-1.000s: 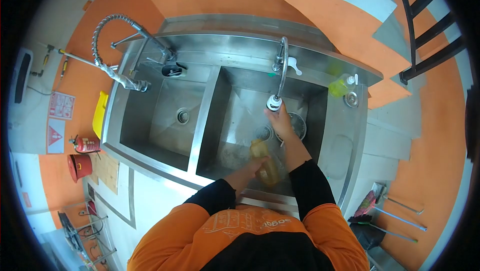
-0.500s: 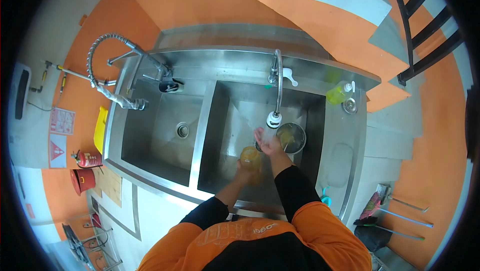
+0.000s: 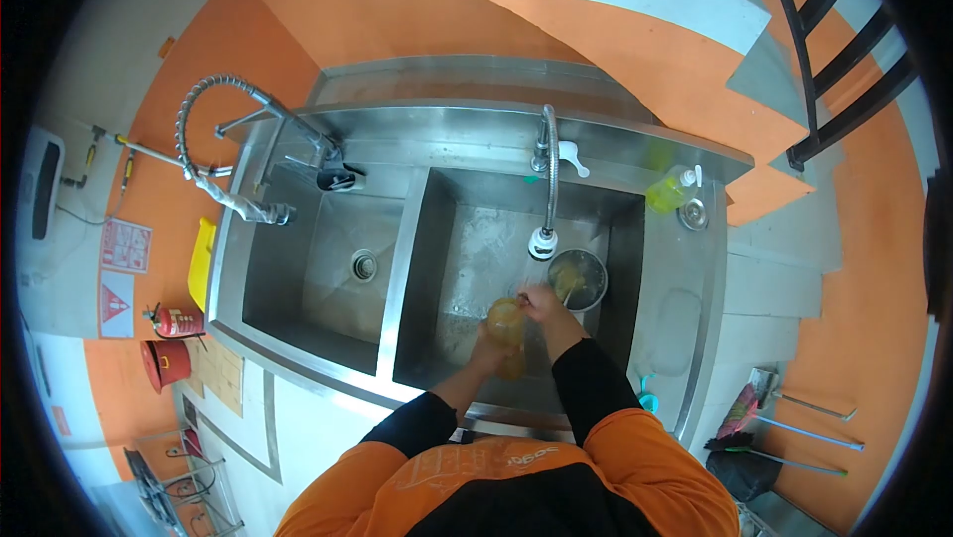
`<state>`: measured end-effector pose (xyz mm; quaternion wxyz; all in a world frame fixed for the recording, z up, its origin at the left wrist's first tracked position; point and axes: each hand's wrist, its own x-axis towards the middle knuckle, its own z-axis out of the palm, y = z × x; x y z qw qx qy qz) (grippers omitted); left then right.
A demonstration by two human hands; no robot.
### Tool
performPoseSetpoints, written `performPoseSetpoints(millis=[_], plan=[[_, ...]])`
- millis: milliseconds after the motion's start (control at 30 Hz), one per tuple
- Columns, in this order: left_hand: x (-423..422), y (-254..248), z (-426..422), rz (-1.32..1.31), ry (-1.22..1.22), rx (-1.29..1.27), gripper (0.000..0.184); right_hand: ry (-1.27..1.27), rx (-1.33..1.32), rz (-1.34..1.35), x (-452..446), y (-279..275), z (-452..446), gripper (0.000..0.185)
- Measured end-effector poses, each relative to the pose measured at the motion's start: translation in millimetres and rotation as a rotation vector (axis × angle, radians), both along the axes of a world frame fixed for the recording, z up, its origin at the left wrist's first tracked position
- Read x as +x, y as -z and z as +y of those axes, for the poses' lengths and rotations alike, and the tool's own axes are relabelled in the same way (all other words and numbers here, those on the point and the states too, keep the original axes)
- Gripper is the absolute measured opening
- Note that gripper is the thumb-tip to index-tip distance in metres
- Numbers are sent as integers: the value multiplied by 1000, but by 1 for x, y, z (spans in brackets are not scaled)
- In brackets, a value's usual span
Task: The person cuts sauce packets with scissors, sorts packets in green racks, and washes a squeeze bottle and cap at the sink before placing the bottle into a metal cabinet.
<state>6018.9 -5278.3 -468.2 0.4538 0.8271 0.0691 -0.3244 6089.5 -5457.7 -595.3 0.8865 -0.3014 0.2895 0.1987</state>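
My left hand [image 3: 486,346] is wrapped round a yellowish-brown, see-through container [image 3: 505,317], held tilted over the right sink basin [image 3: 467,249]. My right hand [image 3: 539,302] is closed at the container's upper right edge. What its fingers grip there is too small to make out. Just beyond the right hand, a round metal pot [image 3: 596,284] stands in the basin with something yellowish inside. The white spray head [image 3: 543,243] of a flexible tap hangs above both hands.
A second sink basin [image 3: 328,289] lies to the left, with a coiled spring tap [image 3: 182,130] over it. On the right ledge stand a yellow-green soap bottle [image 3: 667,193] and a round metal strainer [image 3: 693,214]. A turquoise object [image 3: 648,400] sits near the front right edge.
My right hand has left the water under the spray head and come down to the container's edge, its fingers now closed. The stream no longer shows clearly. The container has shifted slightly right.
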Motion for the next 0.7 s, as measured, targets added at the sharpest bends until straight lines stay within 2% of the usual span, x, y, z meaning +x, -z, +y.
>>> performPoseSetpoints(millis=[100, 167, 267, 300, 400, 467, 567, 667, 700], plan=[[11, -29, -12, 84, 20, 2, 103, 61, -63, -9, -15, -43, -9, 15], [17, -3, -15, 1, 93, 21, 103, 103, -19, -112, -24, -68, -21, 25], [29, 24, -25, -35, 129, -26, 103, -270, -636, -212, -41, -80, -27, 45], [34, 26, -30, -33, 130, -53, 104, -304, -638, -241, -43, -95, -30, 56], [42, -12, -48, -42, 88, -177, 104, -342, -614, -286, -46, -142, -31, 90], [42, 6, -48, -66, 78, -213, 105, -284, -566, -264, -45, -151, -30, 113], [44, -3, -48, -58, 72, -212, 103, -323, -666, -293, -45, -135, -31, 117], [50, -8, -46, -52, 103, -264, 99, -305, -635, -316, -44, -134, -31, 109], [52, -1, -44, -53, 118, -295, 97, -296, -547, -339, -43, -134, -32, 105]])
